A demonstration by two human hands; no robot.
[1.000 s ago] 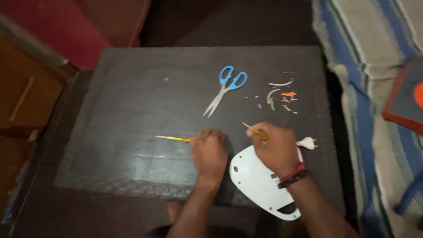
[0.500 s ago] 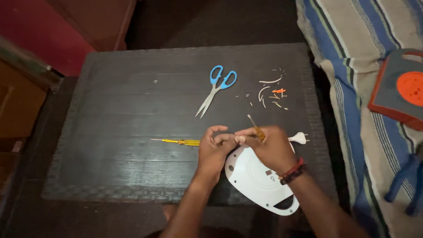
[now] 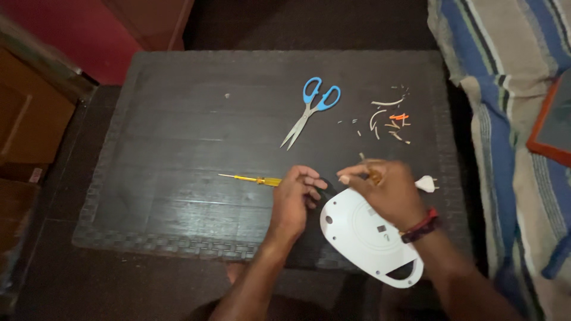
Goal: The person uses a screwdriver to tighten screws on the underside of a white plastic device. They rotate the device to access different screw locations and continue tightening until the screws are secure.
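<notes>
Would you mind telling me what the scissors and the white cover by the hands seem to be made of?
Scissors: bare silvery metal blades that catch the light, glossy blue handles, likely plastic. White cover: probably moulded plastic, smooth with a soft sheen and a cut-out grip.

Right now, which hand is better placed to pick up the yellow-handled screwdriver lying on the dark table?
The left hand. It rests right at the handle end of the yellow-handled screwdriver, fingers curled and empty as far as visible. The right hand is farther away, above the white plastic cover, and already holds a small yellow-handled tool.
</notes>
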